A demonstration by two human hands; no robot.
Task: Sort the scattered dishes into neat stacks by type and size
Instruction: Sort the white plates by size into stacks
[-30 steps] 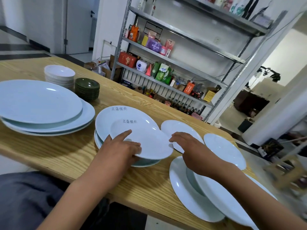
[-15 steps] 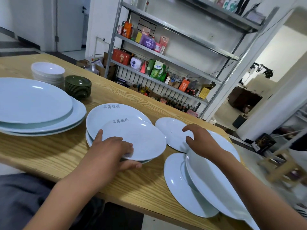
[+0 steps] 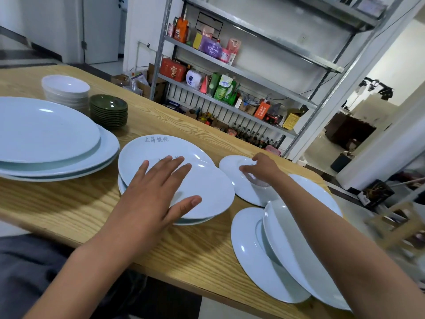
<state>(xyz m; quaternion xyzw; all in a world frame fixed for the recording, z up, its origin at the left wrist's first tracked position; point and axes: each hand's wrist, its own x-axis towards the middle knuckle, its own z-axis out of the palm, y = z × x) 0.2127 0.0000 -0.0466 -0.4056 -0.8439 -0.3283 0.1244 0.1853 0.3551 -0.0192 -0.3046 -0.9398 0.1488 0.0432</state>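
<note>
My left hand [image 3: 158, 194] lies flat, fingers spread, on the top plate of a small stack of white lettered plates [image 3: 207, 192] at the table's middle. My right hand [image 3: 261, 169] reaches over a single white plate [image 3: 232, 169] to the right of that stack, its fingers curled on the plate's surface; whether it grips it is unclear. Under my right forearm two wide-rimmed white plates [image 3: 250, 256] overlap near the front edge, the upper one tilted. At the left stand a stack of large pale plates [image 3: 46, 134], white bowls [image 3: 66, 88] and dark green saucers [image 3: 108, 110].
The wooden table [image 3: 69, 203] ends just right of the plates. Behind it stands a metal shelf rack [image 3: 230, 72] full of packets and bottles. A doorway and dark boxes lie at the far right. A wooden stool [image 3: 400, 224] is beside the table's right end.
My left hand slid further onto the lettered plate and spread flat. My right hand left the rim of the right-hand plates and moved forward and left onto the single white plate.
</note>
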